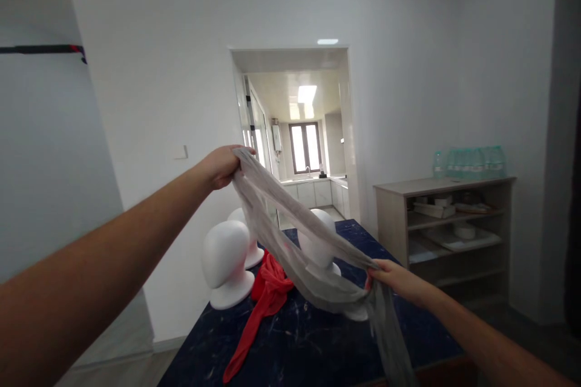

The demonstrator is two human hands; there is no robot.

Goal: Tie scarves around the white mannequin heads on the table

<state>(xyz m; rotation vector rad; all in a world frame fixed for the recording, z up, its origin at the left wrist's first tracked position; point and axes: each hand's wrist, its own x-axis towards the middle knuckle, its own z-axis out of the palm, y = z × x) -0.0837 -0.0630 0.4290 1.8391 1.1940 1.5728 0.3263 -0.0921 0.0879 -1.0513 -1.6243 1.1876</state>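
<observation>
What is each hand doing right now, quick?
Left hand: closed, gripping one end of the grey scarf, raised high.
Right hand: closed on the scarf's other end, lower, above the dark table.

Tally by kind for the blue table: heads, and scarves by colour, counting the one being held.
white mannequin heads: 3
grey scarf: 1, held between left hand and right hand
red scarf: 1, lying on the table
Total: 5
</observation>
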